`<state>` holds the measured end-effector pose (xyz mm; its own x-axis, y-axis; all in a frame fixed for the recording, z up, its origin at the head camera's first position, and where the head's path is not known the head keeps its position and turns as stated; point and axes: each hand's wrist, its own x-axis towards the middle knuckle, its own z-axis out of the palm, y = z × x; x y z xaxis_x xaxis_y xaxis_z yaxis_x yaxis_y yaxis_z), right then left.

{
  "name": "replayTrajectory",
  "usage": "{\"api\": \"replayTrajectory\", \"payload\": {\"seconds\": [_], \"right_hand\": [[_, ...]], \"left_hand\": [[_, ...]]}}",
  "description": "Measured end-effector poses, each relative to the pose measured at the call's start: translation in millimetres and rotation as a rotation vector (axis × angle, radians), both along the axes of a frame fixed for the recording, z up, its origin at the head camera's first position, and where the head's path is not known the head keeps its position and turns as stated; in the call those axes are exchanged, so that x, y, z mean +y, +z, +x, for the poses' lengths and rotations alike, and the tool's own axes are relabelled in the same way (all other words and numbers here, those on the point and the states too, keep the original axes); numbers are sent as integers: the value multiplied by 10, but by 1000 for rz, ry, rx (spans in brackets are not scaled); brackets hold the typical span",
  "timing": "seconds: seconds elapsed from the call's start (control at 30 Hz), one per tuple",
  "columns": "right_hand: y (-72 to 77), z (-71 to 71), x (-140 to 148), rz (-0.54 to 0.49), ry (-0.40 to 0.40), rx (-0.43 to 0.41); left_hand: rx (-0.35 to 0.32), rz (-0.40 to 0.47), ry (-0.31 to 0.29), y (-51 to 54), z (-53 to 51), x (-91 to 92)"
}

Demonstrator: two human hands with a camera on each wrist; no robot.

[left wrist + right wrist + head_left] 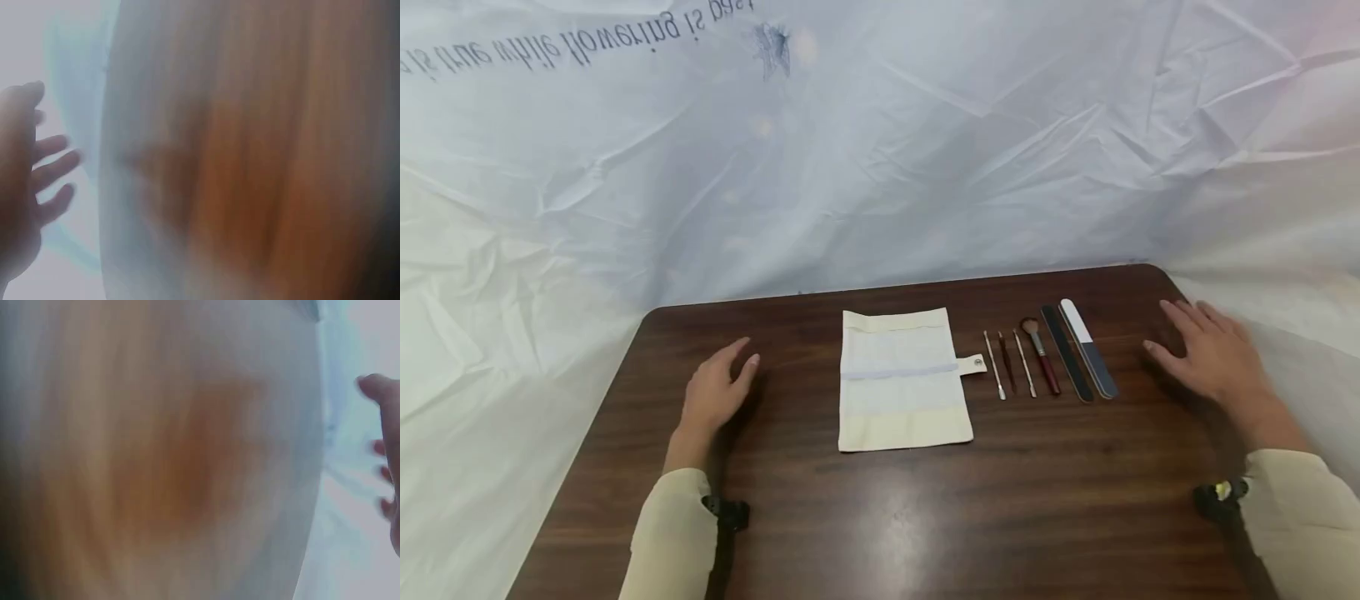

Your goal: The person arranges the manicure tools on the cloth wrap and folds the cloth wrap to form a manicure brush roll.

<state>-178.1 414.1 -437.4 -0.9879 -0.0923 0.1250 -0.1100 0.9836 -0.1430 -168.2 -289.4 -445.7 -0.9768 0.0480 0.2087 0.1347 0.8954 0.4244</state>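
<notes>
Left hand [713, 392] and right hand [1216, 357] both loose, fingers relaxed, holding nothing, at opposite sides of brown table [820, 517]. Between them, cream cloth pouch [902, 396] lies unfolded, snap tab [968, 366] pointing right. Row beside tab, left to right: slim metal tool [994, 366], slim brown tool [1006, 358], second metal tool [1024, 362], brush [1046, 367], black file [1067, 354], white-and-grey file [1088, 348]. White sheet [880, 183] behind.
</notes>
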Motion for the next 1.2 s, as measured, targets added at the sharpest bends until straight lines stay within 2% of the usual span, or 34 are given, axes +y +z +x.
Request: {"api": "replayTrajectory", "payload": {"seconds": [0.13,0.2,0.37,0.5,0.7,0.93,1.2], "right_hand": [[63,-15,-220,-138,-7,-38],[93,-8,-354,-201,-10,-47],[163,1,-632,-292,16,-52],[164,-5,-745,-329,-8,-111],[109,-34,-813,-360,-88,-199],[61,-36,-891,-369,-180,-285],[28,-48,-980,-350,-267,-244]], "left_hand": [[-22,231,-40,50,-8,291],[-67,314,-71,46,-2,449],[-233,454,-102,11,18,828],[-299,538,-100,-6,12,1060],[-294,551,-95,-6,-9,1254],[-269,518,-91,-45,2,1319],[-254,470,-71,-79,17,1312]]}}
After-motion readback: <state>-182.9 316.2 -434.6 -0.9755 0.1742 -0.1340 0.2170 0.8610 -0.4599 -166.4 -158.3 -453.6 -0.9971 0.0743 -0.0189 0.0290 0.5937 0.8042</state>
